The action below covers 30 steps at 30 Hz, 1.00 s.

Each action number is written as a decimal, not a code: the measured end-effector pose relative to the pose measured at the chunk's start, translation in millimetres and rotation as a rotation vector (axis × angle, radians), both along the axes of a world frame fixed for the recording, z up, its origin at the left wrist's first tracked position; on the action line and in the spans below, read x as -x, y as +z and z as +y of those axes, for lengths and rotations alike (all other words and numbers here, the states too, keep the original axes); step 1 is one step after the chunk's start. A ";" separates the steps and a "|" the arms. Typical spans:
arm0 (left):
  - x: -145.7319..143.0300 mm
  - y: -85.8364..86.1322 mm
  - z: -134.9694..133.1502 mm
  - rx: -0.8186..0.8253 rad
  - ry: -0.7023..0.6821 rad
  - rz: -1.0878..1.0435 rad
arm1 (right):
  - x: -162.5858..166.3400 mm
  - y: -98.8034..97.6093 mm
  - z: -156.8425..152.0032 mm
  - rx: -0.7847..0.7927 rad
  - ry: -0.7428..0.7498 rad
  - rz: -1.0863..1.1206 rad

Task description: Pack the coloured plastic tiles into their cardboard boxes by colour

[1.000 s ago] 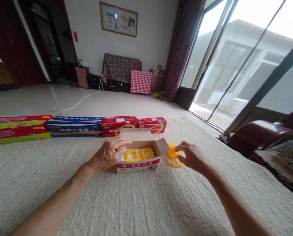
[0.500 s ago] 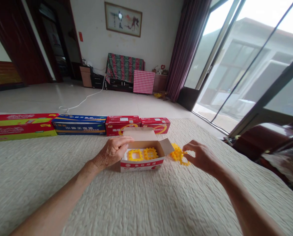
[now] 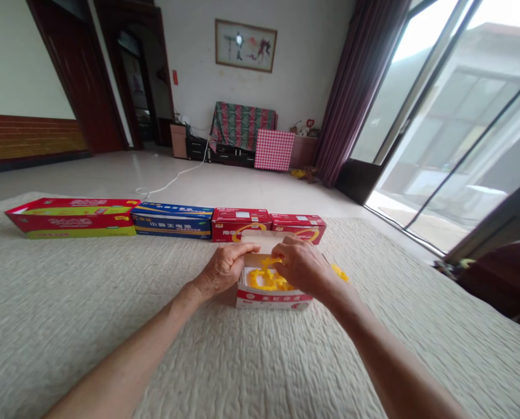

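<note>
An open red-and-white cardboard box (image 3: 273, 298) sits on the cream quilted cover, its back flap raised. My left hand (image 3: 220, 270) grips the box at its left edge, fingers along the top. Over the opening, my right hand (image 3: 306, 265) pinches a yellow toothed plastic frame piece (image 3: 268, 263). Below it, other yellow frame pieces (image 3: 258, 280) lie inside the box, partly hidden by the right hand. To the right of the box, more yellow pieces (image 3: 340, 272) show on the cover, mostly behind my right hand and wrist.
Behind the box stands a row of cartons: a long red-and-green one (image 3: 80, 222), a blue one (image 3: 172, 226) and two red ones (image 3: 242, 220). The quilted cover (image 3: 190, 355) spreads beneath everything. A white cable (image 3: 172, 183) runs over the floor beyond.
My right hand has moved left from the yellow pile to above the box, carrying a yellow frame piece. My left hand stays at the box's left edge. The view has turned left.
</note>
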State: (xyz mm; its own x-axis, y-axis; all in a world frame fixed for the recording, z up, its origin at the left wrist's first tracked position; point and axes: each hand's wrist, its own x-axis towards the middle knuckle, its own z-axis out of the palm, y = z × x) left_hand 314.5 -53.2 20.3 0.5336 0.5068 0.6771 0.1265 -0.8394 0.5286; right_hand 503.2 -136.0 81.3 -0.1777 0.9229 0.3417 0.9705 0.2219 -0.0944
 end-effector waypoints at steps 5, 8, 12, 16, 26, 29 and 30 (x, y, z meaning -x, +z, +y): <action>-0.6 0.7 -0.5 -0.001 -0.004 -0.015 | 9.3 -13.0 8.5 0.023 0.012 -0.038; -0.5 1.0 -0.5 -0.007 -0.002 -0.005 | 8.8 -8.0 4.1 0.012 0.008 -0.002; -0.7 -0.1 -0.2 -0.011 -0.011 -0.018 | -18.1 7.7 -10.9 -0.099 -0.025 0.122; -0.6 -1.3 0.1 -0.023 0.009 0.001 | -80.6 10.1 -30.0 -0.232 -0.138 0.200; 0.4 1.4 -1.7 -0.034 0.046 0.026 | -160.1 -31.3 -52.8 0.045 -0.306 0.194; 0.5 1.7 -1.8 -0.039 0.052 0.040 | -154.4 -33.7 -52.6 0.121 -0.286 0.158; 0.5 1.6 -1.8 -0.042 0.054 0.043 | -153.0 -34.6 -52.3 0.140 -0.284 0.149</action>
State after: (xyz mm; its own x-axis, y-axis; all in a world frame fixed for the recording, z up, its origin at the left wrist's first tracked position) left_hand 314.0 -55.0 21.9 0.5353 0.5071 0.6754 0.1935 -0.8521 0.4864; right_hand 656.2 -188.3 46.7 0.1349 0.9681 0.2112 0.9649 -0.0799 -0.2500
